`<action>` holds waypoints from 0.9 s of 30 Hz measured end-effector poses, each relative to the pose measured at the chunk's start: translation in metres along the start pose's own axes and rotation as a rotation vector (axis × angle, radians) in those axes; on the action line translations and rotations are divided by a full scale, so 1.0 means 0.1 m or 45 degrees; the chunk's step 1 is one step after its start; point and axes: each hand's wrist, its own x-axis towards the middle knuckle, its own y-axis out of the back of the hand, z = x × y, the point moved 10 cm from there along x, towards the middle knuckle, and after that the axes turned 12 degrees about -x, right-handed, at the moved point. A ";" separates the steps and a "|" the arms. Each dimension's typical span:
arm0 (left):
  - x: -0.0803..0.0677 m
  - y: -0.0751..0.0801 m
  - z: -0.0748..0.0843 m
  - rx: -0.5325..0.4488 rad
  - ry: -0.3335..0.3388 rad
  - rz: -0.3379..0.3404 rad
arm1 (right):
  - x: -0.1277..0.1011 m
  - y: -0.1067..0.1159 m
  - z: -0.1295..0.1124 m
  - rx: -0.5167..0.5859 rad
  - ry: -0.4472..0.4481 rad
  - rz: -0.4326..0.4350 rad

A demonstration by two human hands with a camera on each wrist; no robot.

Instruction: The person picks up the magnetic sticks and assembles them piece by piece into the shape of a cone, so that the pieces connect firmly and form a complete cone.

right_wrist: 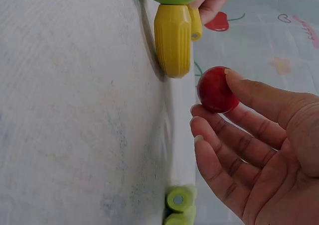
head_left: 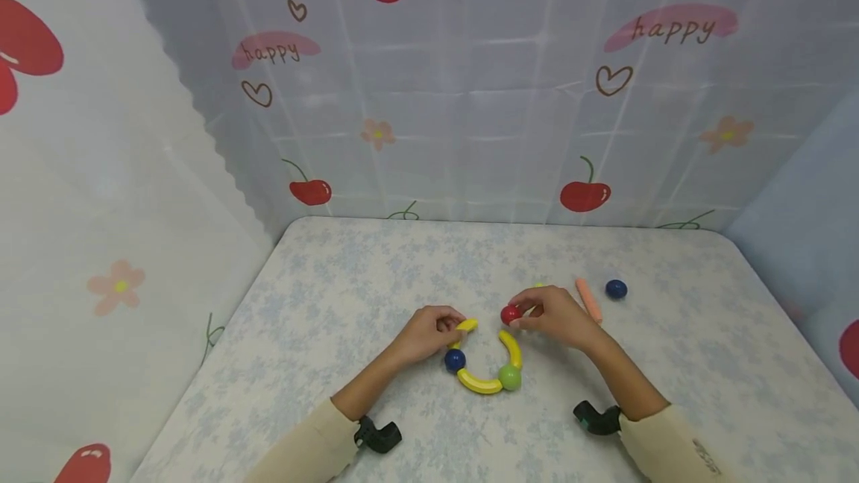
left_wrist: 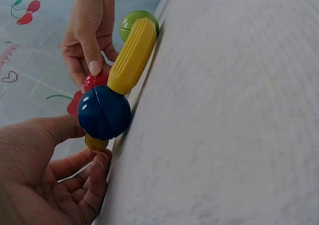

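A chain of toy pieces lies on the table point(head_left: 335, 304): a blue ball point(head_left: 455, 359), a yellow curved piece point(head_left: 479, 382), a green ball point(head_left: 509, 376) and another yellow curved piece point(head_left: 511, 349). My left hand point(head_left: 455, 325) pinches a third yellow curved piece point(head_left: 467, 325) just above the blue ball point(left_wrist: 103, 111). My right hand point(head_left: 520, 317) pinches a red ball point(head_left: 511, 314) between thumb and fingers, close above the free end of the right yellow piece point(right_wrist: 173, 38). The red ball point(right_wrist: 217, 89) stands apart from that end.
An orange stick point(head_left: 588, 300) and a dark blue ball point(head_left: 616, 288) lie to the right of my right hand. Yellow-green cylinder pieces point(right_wrist: 178, 200) lie just behind that hand. Cherry-print curtains point(head_left: 470, 95) wall in the table at the back and sides.
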 end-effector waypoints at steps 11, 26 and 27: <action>0.02 0.01 -0.02 -0.008 0.026 0.008 | 0.19 -0.20 -0.20 0.033 0.099 -0.075; 0.02 0.01 -0.04 -0.041 0.010 -0.003 | 0.26 -0.32 -0.32 -0.027 0.146 -0.131; 0.02 0.01 -0.04 -0.039 0.010 -0.004 | 0.25 -0.31 -0.31 -0.036 0.130 -0.129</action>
